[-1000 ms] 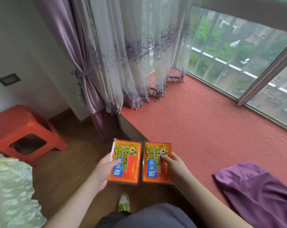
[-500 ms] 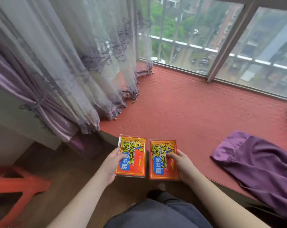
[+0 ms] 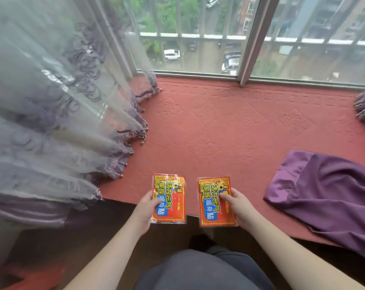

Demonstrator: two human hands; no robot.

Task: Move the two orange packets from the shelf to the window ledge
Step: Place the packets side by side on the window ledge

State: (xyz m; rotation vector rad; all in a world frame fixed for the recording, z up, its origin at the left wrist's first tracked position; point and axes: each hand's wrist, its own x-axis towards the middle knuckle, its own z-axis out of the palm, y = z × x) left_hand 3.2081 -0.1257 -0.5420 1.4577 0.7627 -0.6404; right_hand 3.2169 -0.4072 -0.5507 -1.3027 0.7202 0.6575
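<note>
I hold two orange packets with yellow and blue print, side by side over the front edge of the window ledge [image 3: 229, 126], a wide sill covered in red embossed matting. My left hand [image 3: 145, 208] grips the left orange packet [image 3: 169, 198] by its left edge. My right hand [image 3: 239, 206] grips the right orange packet [image 3: 216, 200] by its right edge. The upper halves of both packets overlap the ledge; their lower halves hang over the dark floor. I cannot tell whether they touch the matting. The shelf is out of view.
A sheer lilac curtain [image 3: 58, 122] with a beaded hem drapes over the ledge's left part. A purple cloth [image 3: 328, 195] lies on the right part. Window glass and its frame [image 3: 250, 40] bound the far side. My grey-trousered leg [image 3: 198, 268] is below.
I have turned from the room towards the window and come closer. Both packets have travelled forward from above the floor to the ledge's front edge, and have spread slightly apart.
</note>
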